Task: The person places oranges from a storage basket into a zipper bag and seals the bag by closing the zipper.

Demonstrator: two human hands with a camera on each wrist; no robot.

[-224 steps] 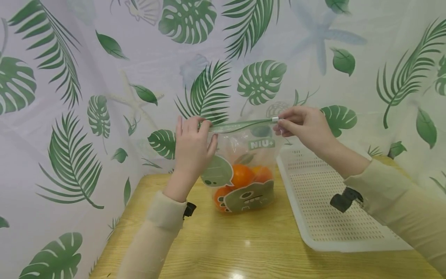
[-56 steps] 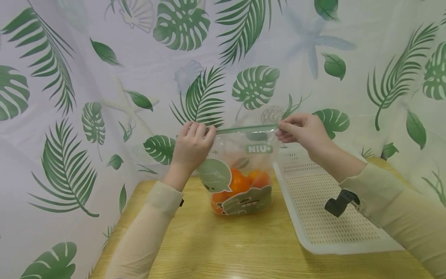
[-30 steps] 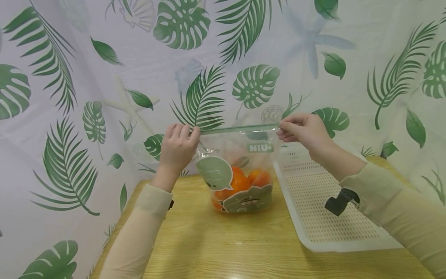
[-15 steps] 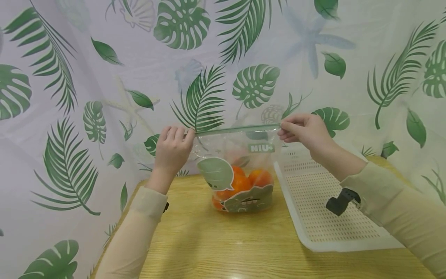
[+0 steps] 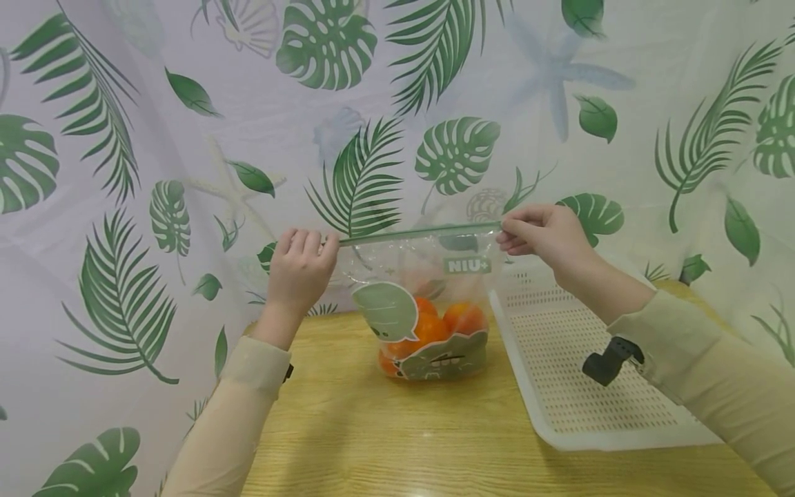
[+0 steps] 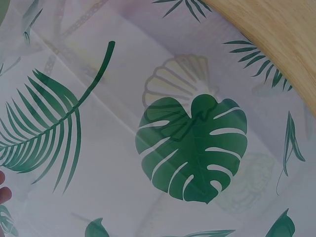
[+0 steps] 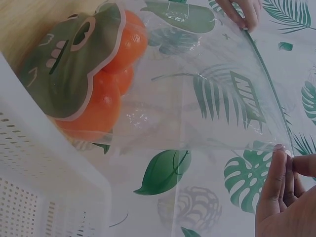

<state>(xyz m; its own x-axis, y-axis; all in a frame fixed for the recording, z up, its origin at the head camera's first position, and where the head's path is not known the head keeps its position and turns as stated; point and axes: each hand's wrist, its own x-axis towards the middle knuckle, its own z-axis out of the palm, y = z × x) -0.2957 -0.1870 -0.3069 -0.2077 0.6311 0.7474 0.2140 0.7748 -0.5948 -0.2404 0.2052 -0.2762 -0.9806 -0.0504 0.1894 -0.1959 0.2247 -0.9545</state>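
A clear zip bag with green cartoon prints stands upright on the wooden table, several oranges in its lower half. My left hand grips the left end of its green zip strip, fingers curled over the edge. At the opposite corner, my right hand pinches the strip's right end between thumb and fingers. The strip is stretched taut between both hands and looks pressed together in the right wrist view. No slider shows on the visible strip. Only the left fingertips enter the left wrist view.
A white perforated plastic basket sits on the table to the right of the bag, beneath my right forearm. Behind the table hangs a leaf-patterned sheet, which also covers the left side.
A white slider seen earlier beside my right fingers is out of sight. My left hand has slid left along the zip strip to its left end. The right hand stays at its corner.
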